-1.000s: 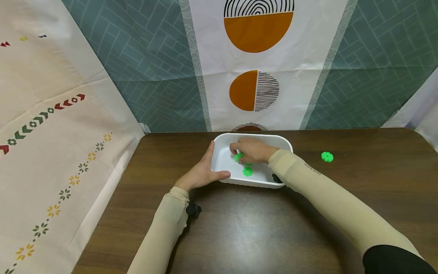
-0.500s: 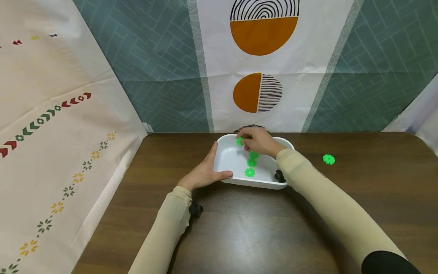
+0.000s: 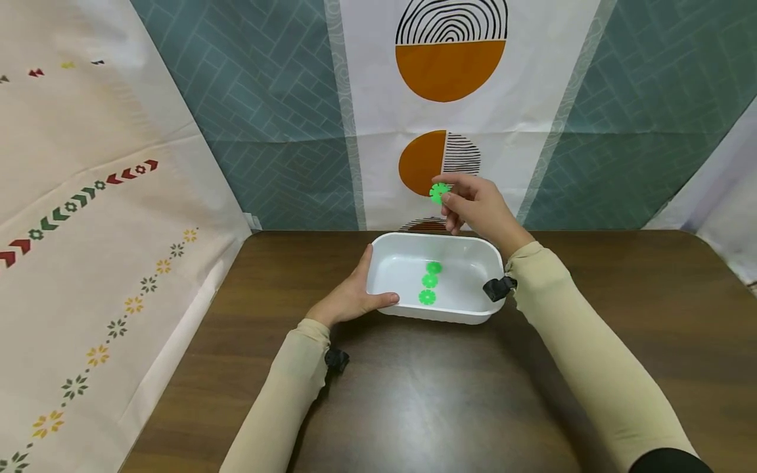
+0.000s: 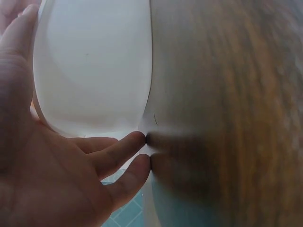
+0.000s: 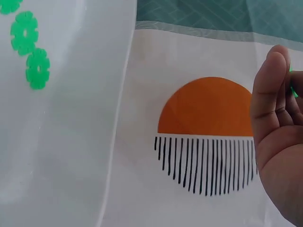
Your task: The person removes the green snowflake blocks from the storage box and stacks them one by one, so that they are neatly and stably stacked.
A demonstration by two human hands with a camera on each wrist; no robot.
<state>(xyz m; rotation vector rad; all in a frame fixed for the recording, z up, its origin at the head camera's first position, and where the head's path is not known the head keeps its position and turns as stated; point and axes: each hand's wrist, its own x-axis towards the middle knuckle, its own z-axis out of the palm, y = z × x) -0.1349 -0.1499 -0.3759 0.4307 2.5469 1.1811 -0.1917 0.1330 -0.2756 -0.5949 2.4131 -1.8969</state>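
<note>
A green notched disc (image 3: pixel 437 192) is now hanging in the air above the far rim of the white tray (image 3: pixel 440 315), or slightly behind it; I cannot tell exactly. A half second ago it was still low at that rim, so the right hand (image 3: pixel 480 207) has been lifting it clear, and is now pinching it between thumb and index finger. This means, as I judge, that one disc is being in the fingers and three others (image 3: pixel 430 281) are remaining in the tray, unchanged, lying close together in a short line from its middle toward its near wall. The left hand (image 3: pixel 349 301) is holding the tray's left end as before, the thumb lying over the near rim. Another disc was showing on the table right of the tray; now I am not seeing it, and the right sleeve (image 3: pixel 591 355) is probably covering its place. Around the tray the brown wooden table (image 3: pixel 426 394) is spreading, its near part shining with reflected light. Behind the tray a blue-green cloth (image 3: pixel 266 98) is hanging, with a white panel (image 3: pixel 372 98) carrying orange and striped circles; far left of the tray, a cream cloth (image 3: pixel 118 230) is showing small flowers and arrows.
</note>
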